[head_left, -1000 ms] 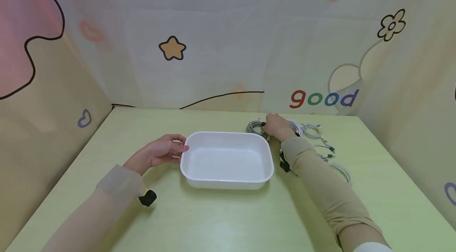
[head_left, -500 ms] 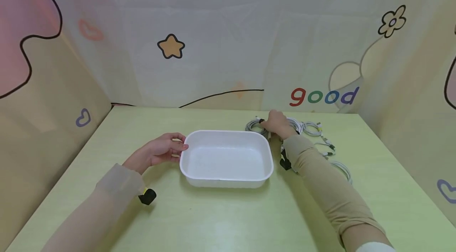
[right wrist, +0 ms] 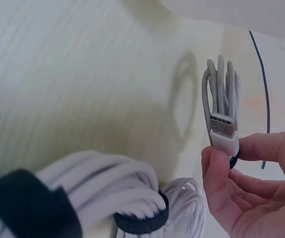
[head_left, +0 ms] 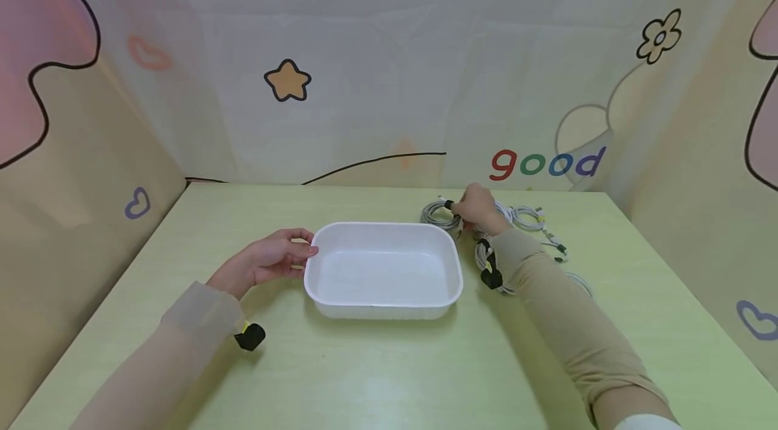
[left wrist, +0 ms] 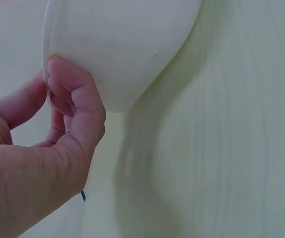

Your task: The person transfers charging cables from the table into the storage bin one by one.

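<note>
My left hand (head_left: 282,256) pinches the left rim of a white plastic basin (head_left: 383,312), thumb on the rim and fingers behind the outer wall, as the left wrist view (left wrist: 73,104) shows. The basin sits on the table with nothing in it. Beyond its back right corner, my right hand (head_left: 478,207) pinches a coiled grey USB cable (head_left: 434,215) between thumb and fingers. In the right wrist view this USB cable (right wrist: 222,94) hangs above the table, its metal plug facing the camera. A dark tie at the fingertips is partly hidden.
More bundled cables lie around the right forearm: a thick coil with a black strap (head_left: 483,254), a white coil (head_left: 527,217), a short cable with dark plugs (head_left: 559,251) and a pale coil (head_left: 580,281) partly behind the sleeve. A patterned curtain (head_left: 365,113) borders the table's back.
My right hand has risen slightly with the grey USB cable, and more of the strapped coil beside the forearm shows. My left hand and the basin have stayed put; the head view shifted a little.
</note>
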Motion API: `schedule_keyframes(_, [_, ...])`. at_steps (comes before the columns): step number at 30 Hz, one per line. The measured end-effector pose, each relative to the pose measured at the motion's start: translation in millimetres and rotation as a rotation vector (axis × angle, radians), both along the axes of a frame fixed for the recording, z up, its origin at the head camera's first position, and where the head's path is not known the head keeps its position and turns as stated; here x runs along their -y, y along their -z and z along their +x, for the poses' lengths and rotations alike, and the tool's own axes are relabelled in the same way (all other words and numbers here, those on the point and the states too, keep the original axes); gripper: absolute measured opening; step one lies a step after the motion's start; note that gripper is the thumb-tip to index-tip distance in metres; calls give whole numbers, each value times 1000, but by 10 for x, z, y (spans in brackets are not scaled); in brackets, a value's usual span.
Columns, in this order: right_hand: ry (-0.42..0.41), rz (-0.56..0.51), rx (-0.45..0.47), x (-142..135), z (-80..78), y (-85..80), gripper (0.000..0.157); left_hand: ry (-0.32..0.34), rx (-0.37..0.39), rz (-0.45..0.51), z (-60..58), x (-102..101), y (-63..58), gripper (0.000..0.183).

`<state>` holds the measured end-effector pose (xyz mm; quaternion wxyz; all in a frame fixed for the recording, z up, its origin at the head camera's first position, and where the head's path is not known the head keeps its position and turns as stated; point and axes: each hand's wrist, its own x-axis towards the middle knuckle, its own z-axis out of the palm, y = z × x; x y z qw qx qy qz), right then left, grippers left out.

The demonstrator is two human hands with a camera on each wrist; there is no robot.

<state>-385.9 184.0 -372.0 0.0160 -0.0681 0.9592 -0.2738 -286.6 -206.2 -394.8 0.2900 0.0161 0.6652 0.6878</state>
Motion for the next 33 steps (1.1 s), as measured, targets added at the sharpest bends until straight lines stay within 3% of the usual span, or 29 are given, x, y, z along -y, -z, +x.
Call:
schedule_keyframes(8, [-10,-65,-10,-67,79,-131,26,-7,15,18,4,1,13,23])
schedule_keyframes(19, [-28,-85,7,-2,153,-373,23,-12,18,16,33,-7,-7,23])
schedule_keyframes(33, [-96,-132,65,313,369,-639,23,-26,40,36,61,-19,-2,26])
